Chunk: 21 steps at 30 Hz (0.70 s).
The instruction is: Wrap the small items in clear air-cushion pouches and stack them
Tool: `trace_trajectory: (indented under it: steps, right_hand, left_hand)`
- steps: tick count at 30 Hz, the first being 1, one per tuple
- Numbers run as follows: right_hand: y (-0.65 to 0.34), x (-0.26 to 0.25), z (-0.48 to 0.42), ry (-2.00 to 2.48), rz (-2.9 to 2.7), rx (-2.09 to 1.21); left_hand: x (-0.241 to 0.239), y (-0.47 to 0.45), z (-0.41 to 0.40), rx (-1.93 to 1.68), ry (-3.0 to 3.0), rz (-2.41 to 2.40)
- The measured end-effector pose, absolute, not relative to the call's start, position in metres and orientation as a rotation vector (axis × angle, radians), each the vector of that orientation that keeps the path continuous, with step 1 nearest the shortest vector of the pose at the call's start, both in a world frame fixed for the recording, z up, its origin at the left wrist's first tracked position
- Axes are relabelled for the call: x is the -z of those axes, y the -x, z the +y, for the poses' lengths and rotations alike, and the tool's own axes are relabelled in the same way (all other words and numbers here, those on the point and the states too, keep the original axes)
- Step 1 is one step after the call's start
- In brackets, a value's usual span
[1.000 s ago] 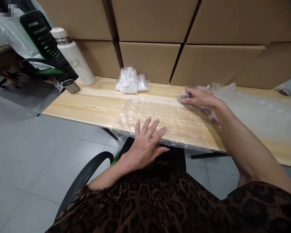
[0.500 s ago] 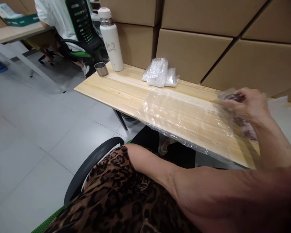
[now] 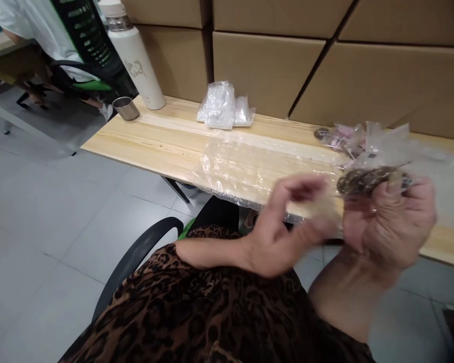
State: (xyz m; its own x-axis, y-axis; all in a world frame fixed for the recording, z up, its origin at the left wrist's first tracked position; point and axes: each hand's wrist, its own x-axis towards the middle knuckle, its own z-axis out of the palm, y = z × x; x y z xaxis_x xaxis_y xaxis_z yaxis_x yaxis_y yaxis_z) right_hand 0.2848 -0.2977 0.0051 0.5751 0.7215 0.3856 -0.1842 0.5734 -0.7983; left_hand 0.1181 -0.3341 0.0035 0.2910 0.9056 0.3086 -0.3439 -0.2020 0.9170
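Note:
My right hand [image 3: 393, 217] is closed on a small bundle of dark brown, twisted strands [image 3: 363, 180], with shiny clear plastic around part of it. What exactly the strands are I cannot make out. Just left of it is my left hand [image 3: 283, 227], its thumb and fingers apart and its fingertips blurred by motion; I see nothing held in it. Beyond the hands, small clear packets with pink and brown contents [image 3: 344, 138] lie on the table. A large clear plastic sheet or bag [image 3: 242, 166] lies flat and hangs over the front edge.
Stacked cardboard boxes [image 3: 265, 70] line the back of the wooden table [image 3: 117, 143]. Folded clear bags [image 3: 221, 106], a white bottle [image 3: 139, 65] and a metal cup [image 3: 126, 108] stand or lie towards the left. Translucent bags [image 3: 439, 171] cover the right side. A seated person [image 3: 41, 35] is at far left.
My right hand has come back from the table's right side with the brown bundle. My left hand has come up beside it. The view has shifted rightward, uncovering the pink and brown packets.

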Motion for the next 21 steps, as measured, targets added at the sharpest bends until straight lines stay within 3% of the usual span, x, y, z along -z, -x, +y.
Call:
trace_trajectory:
  steps: [4, 8, 14, 21]
  right_hand:
    - [-0.249, 0.009, -0.312, 0.799, -0.710, -0.698]
    - [-0.236, 0.027, -0.315, 0.986, -0.796, -0.570]
    - [-0.238, 0.045, -0.324, 1.199, -1.022, -0.381]
    - [-0.202, 0.049, -0.333, 1.137, -0.953, -0.451]
  left_hand:
    - [0.007, -0.123, -0.311, -1.127, -1.079, 0.541]
    - [0.022, -0.130, -0.308, -0.944, -0.988, 0.478]
    - [0.022, -0.133, -0.311, -1.025, -0.961, 0.416]
    - [0.031, -0.137, -0.312, -1.237, -1.065, 0.549]
